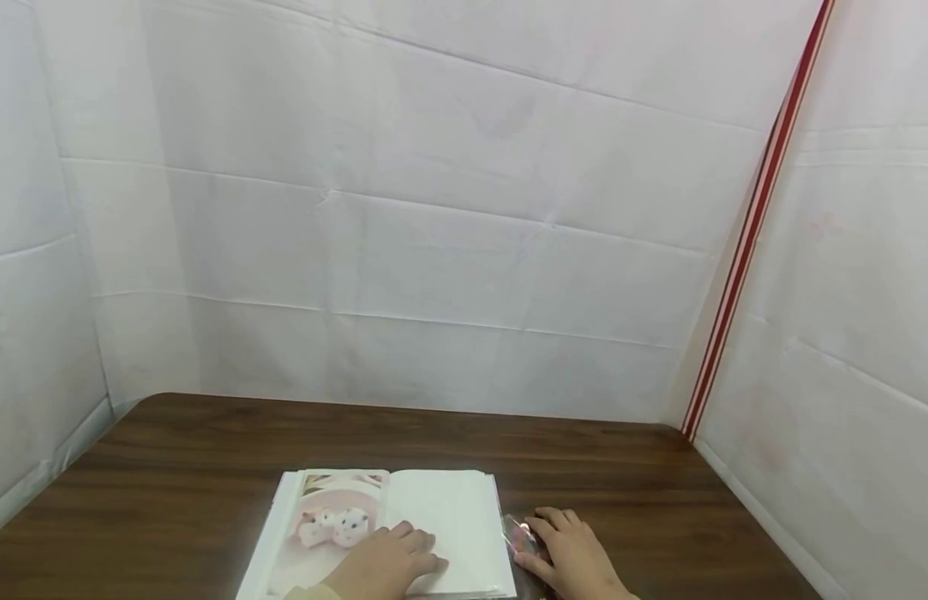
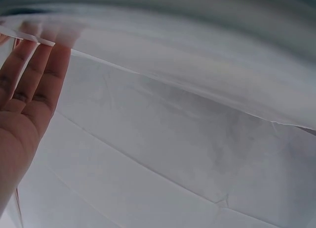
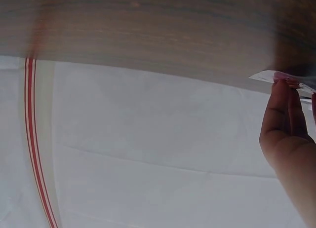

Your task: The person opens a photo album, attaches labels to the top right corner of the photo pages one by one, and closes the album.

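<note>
An open book (image 1: pixel 445 500) lies at the table's near edge, with a picture of a white spotted figure on pink on its left page and a blank white right page. My left hand (image 1: pixel 392 562) rests across the middle of the book, its fingers extended onto the right page; the left wrist view shows the fingertips of this hand (image 2: pixel 32 90) against the page. Just right of the book, my right hand (image 1: pixel 572 554) holds a small clear, shiny plastic packet (image 1: pixel 518 535) with pinkish contents between thumb and fingers. The packet (image 3: pixel 286 81) is partly hidden by the fingers.
A dark brown wooden table (image 1: pixel 209 442) carries the book and packet. White sheeting (image 1: pixel 434 250) hangs behind and at both sides. A red-and-white striped band (image 1: pixel 756 217) runs down the sheeting to the table's far right corner.
</note>
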Available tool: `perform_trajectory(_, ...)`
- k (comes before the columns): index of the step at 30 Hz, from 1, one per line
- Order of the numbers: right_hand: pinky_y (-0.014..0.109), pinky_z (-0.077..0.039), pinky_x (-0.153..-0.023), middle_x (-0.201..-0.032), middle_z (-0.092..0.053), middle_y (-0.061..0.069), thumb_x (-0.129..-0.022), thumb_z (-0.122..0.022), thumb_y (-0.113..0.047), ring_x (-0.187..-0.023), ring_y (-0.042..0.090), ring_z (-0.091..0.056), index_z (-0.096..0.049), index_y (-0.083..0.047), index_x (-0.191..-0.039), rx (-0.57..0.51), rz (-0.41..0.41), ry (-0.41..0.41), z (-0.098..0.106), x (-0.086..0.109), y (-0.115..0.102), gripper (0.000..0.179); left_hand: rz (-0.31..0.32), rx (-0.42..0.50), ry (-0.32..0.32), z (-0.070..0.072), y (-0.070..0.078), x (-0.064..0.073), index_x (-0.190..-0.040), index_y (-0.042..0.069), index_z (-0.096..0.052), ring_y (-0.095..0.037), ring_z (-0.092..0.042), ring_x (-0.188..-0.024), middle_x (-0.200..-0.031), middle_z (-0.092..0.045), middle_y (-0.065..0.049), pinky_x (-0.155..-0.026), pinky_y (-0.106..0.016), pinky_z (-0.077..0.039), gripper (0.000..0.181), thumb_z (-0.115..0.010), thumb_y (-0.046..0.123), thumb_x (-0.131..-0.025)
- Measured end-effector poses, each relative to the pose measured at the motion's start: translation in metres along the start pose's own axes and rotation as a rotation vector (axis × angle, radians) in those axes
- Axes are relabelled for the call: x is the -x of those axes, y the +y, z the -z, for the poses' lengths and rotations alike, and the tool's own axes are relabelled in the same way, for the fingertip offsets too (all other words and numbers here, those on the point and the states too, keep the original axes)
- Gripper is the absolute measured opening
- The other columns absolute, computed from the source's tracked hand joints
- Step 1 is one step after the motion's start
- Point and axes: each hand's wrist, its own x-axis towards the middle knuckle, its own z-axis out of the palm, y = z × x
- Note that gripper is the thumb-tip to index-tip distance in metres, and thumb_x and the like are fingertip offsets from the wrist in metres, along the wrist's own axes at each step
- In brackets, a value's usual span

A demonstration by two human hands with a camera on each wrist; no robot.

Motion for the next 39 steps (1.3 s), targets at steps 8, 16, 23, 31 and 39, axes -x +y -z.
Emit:
perform_trajectory(8,0.036,-0.047,-0.082,-0.104,-0.061,-0.008,-0.081,-0.044,-0.061,-0.097,0.013,-0.056,-0.062,-0.023,-0.101,-0.067,0.056,0.08,0.005,0.002,0.001,0.046,-0.033,-0.055,0.018,0.002,0.002,0.0,-0.106,0.032,-0.061,-0.011,-0.055,-0.089,-0.105,-0.063,0.009,-0.079,-0.028,-0.049,0.047,-0.052,0.065,-0.074)
perform_trajectory(16,0.019,-0.048,-0.068,-0.096,-0.059,-0.01,-0.086,-0.05,-0.048,-0.08,0.003,-0.053,-0.06,-0.024,-0.1,-0.318,0.086,0.097,0.018,0.006,0.0,0.03,-0.097,-0.11,0.184,0.002,0.007,-0.006,-0.099,0.023,-0.063,-0.012,-0.055,-0.087,-0.097,-0.062,0.005,-0.075,-0.025,-0.047,0.033,-0.05,0.049,-0.085)
perform_trajectory(23,0.021,-0.049,-0.072,-0.097,-0.057,-0.017,-0.084,-0.05,-0.051,-0.085,0.0,-0.052,-0.059,-0.03,-0.098,-0.241,0.133,0.192,0.027,0.002,-0.013,0.027,-0.038,-0.208,0.497,0.01,0.026,-0.025,-0.099,0.021,-0.062,-0.011,-0.058,-0.085,-0.092,-0.062,0.006,-0.07,-0.025,-0.049,0.028,-0.062,0.04,-0.079)
perform_trajectory(31,0.015,-0.048,-0.067,-0.094,-0.057,-0.014,-0.084,-0.049,-0.053,-0.076,-0.004,-0.048,-0.06,-0.03,-0.096,-0.33,0.154,0.08,0.027,0.005,-0.029,0.027,0.074,-0.128,0.552,0.004,0.037,-0.038,-0.108,0.017,-0.059,-0.011,-0.059,-0.077,-0.087,-0.062,0.004,-0.064,-0.025,-0.05,0.038,-0.064,0.038,-0.077)
perform_trajectory(39,0.017,-0.047,-0.066,-0.086,-0.054,-0.015,-0.086,-0.05,-0.049,-0.076,-0.002,-0.046,-0.061,-0.027,-0.096,-0.255,0.243,0.116,0.02,0.007,-0.036,0.027,0.082,0.176,0.421,0.007,0.039,-0.041,-0.098,0.017,-0.061,-0.001,-0.052,-0.065,-0.074,-0.059,0.008,-0.06,-0.017,-0.045,0.023,-0.068,0.024,-0.077)
